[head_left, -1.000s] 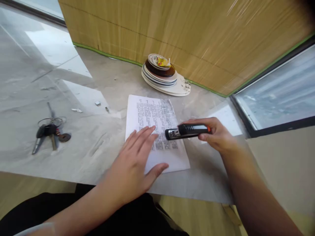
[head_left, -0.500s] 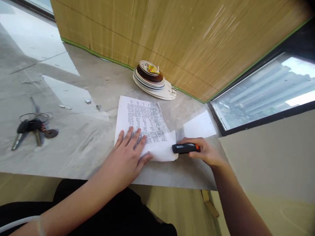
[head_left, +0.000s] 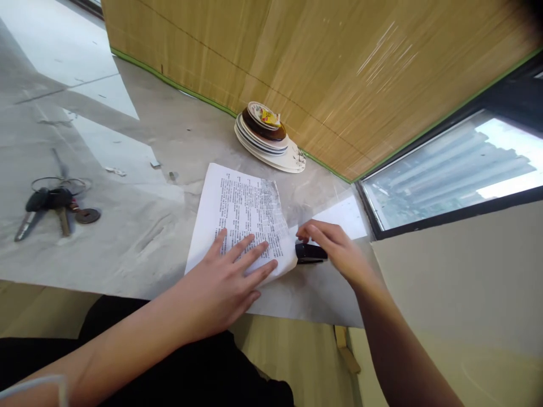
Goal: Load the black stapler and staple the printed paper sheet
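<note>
Printed sheets of paper [head_left: 254, 209] lie on the grey stone-patterned tabletop, their lower right corner slightly raised. My left hand [head_left: 237, 271] rests on the lower part of the paper with its fingers spread. At the paper's right corner is a black stapler [head_left: 311, 252], its front end against the edge of the sheets. My right hand [head_left: 335, 243] is closed at the rear of the stapler, fingers curled on its far side. Part of the stapler is hidden behind that hand.
A stack of plates [head_left: 271, 147] with a small yellow packet [head_left: 270, 117] on top stands by the bamboo screen [head_left: 254, 51]. A bunch of keys [head_left: 57, 200] lies at the left. A window [head_left: 445, 164] is on the right, and the table's front edge runs near my lap.
My right hand has shifted its hold on the stapler, fingers now reaching farther over the far side. My left hand has slid slightly right, its fingers spread wider on the paper.
</note>
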Action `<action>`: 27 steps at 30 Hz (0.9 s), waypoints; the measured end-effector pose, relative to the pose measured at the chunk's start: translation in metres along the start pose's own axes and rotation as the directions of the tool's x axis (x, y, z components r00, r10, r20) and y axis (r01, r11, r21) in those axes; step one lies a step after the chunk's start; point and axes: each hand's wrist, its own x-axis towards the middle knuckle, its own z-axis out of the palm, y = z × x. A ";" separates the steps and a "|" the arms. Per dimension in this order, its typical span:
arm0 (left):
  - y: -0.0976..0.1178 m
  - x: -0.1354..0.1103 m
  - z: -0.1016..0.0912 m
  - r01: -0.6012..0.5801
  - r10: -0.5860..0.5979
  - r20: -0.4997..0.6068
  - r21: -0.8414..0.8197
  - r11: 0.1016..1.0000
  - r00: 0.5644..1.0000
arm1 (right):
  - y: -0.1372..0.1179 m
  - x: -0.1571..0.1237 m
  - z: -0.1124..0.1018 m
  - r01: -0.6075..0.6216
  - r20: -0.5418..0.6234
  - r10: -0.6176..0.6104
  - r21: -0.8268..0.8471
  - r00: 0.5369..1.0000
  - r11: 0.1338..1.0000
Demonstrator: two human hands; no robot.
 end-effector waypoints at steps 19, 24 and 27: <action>0.016 0.000 0.022 -0.010 0.008 -0.031 -0.061 0.998 0.999 | -0.017 0.023 0.033 -0.175 -0.016 0.178 -0.288 0.984 0.941; 0.022 0.003 0.024 0.015 -0.017 -0.034 -0.044 0.999 0.999 | -0.021 0.022 0.040 -0.213 -0.036 0.214 -0.360 0.976 0.908; 0.023 0.005 0.024 0.022 -0.023 -0.027 -0.026 0.999 0.999 | -0.024 0.022 0.036 -0.230 -0.022 0.238 -0.354 0.971 0.907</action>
